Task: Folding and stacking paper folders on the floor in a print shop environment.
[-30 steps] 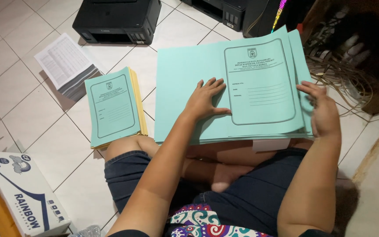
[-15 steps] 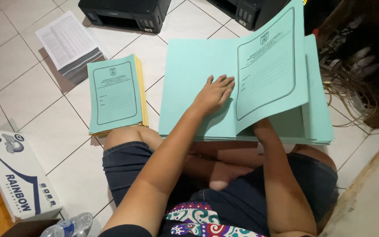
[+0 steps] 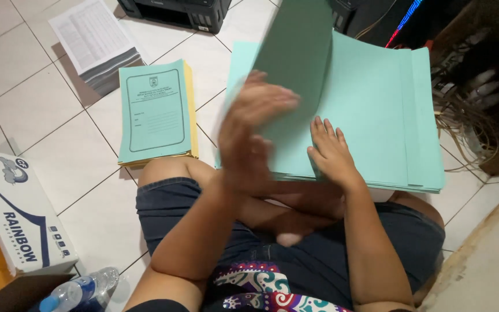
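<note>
Two hands are over the lap here, and I'm watching a big pile of open green folders (image 3: 376,115) resting across the crossed legs and the floor tiles (image 3: 41,104). The right hand (image 3: 331,151) lies flat on the top sheet, fingers spread, its grip pinching nothing. The left hand (image 3: 249,136) is blurred, raised just in front of a lifted folder cover (image 3: 295,63) that stands tilted up from the pile; I cannot tell whether its grip is closed on that cover or only beside it.

Left of the pile, just beside the knee, I see a neat stack of closed green booklets (image 3: 156,112) with yellow edges and a framed label on the front. Beyond it sits a stack of white printed sheets (image 3: 93,43). A black printer (image 3: 174,11) stands at the top. At the far left lies a white carton (image 3: 15,211) with blue markings, with a plastic water bottle (image 3: 76,292) just below it.
</note>
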